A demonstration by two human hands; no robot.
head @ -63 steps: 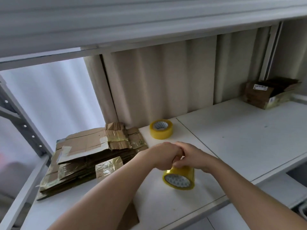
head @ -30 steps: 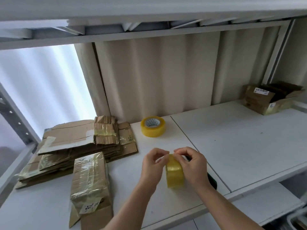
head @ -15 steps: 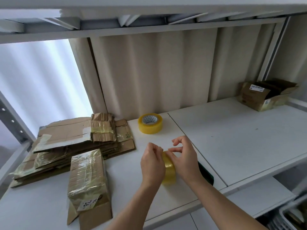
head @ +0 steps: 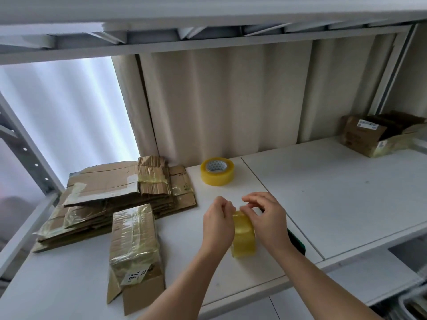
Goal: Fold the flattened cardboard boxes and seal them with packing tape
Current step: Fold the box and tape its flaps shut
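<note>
Yellowish translucent tape roll (head: pixel 243 236) upright on edge btwn 2 hands, left (head: pixel 217 224) & right (head: pixel 268 221) both gripping it.

Two bare forearms, no sleeves, left hand (head: pixel 218 224), right hand (head: pixel 268 218).

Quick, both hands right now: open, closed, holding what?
Left hand: holds the tape roll upright on the shelf.
Right hand: holds the same roll, fingertips picking at its top.
</note>
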